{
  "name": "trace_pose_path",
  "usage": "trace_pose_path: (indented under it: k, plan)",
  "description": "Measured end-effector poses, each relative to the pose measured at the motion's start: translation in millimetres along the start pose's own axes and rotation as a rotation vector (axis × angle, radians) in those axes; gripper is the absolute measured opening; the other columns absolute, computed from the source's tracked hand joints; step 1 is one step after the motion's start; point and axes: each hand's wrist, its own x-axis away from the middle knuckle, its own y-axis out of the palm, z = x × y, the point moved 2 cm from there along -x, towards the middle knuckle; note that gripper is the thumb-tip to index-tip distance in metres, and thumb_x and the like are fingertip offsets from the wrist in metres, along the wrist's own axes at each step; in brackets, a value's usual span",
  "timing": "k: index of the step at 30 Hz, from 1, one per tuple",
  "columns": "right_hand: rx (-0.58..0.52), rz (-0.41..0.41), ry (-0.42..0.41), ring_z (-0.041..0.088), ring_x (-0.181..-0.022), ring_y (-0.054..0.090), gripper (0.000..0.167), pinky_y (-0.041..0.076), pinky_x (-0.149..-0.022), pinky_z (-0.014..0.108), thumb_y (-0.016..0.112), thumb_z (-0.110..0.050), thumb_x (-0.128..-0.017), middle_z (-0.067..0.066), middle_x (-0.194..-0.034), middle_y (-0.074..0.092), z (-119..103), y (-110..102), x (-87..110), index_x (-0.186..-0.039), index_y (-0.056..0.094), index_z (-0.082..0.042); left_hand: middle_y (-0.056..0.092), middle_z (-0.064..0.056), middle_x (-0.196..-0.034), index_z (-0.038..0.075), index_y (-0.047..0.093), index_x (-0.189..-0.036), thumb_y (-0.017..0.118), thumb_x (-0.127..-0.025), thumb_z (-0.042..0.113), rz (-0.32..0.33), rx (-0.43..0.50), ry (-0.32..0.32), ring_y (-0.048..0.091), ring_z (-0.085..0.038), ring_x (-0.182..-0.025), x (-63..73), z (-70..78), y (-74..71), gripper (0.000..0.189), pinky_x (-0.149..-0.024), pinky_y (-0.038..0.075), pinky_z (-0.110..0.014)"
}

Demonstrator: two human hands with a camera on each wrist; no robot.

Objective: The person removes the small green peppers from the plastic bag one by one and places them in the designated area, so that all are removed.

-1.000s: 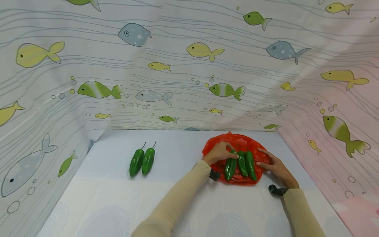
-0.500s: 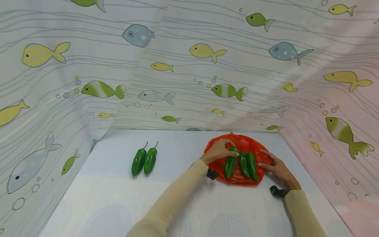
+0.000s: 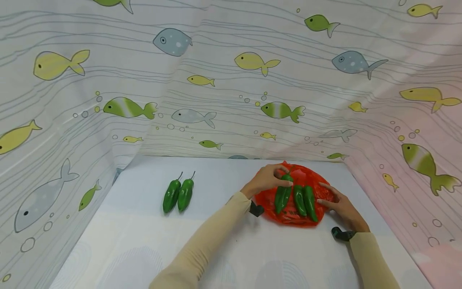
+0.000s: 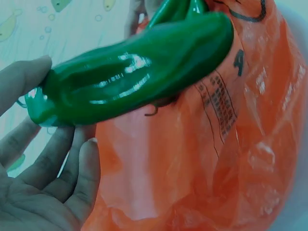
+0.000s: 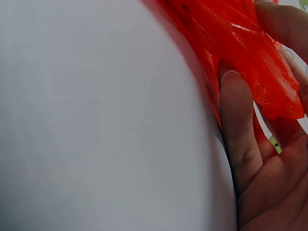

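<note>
My left hand pinches a green chili pepper by its stem end, over a crumpled red plastic bag. In the left wrist view this glossy pepper slants across the picture, thumb on one side and fingers on the other. Two more green chili peppers, one in the middle and one at the right, lie side by side on the bag. My right hand holds the bag's right edge; the right wrist view has its thumb against the red plastic.
Two long-stemmed green peppers lie close together on the left of the white table, a left one and a right one. Fish-printed cloth walls in the table's back and sides.
The left hand has lifted slightly, and the pepper in it now tilts, with its stem end higher. The right hand keeps its place on the bag. The head view has shifted a little.
</note>
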Motion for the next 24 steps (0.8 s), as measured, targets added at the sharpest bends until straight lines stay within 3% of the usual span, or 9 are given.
trace_pose_path:
  k: [10,17,24]
  plan:
    - [0.004,-0.003,-0.004,0.031,-0.116,0.046,0.082,0.050,-0.084,0.034,0.072,-0.043,-0.097,0.018,-0.146,0.043,-2,0,1.7,-0.164,0.028,-0.026,0.068,0.005,-0.100,0.025,0.070,-0.121,0.084,-0.085,0.043,-0.014,0.042,0.028,0.064,-0.013,-0.091,4.0,-0.9,-8.3,0.043,-0.074,0.056,-0.029]
    - [0.014,-0.003,0.006,0.032,-0.125,0.035,0.083,0.047,-0.084,0.035,0.072,-0.044,-0.096,0.018,-0.150,0.035,-3,0,1.6,-0.164,0.027,-0.027,0.069,0.005,-0.100,0.026,0.070,-0.121,0.084,-0.086,0.044,-0.010,0.071,0.044,0.065,-0.014,-0.090,7.9,1.6,-15.2,0.042,-0.073,0.058,-0.029]
    - [0.010,-0.010,0.002,0.031,-0.118,0.042,0.083,0.049,-0.082,0.033,0.072,-0.043,-0.096,0.018,-0.149,0.037,-3,0,1.7,-0.164,0.027,-0.026,0.069,0.006,-0.102,0.029,0.070,-0.119,0.084,-0.085,0.045,-0.002,0.065,0.044,0.065,-0.012,-0.094,12.7,0.6,-21.4,0.040,-0.076,0.057,-0.029]
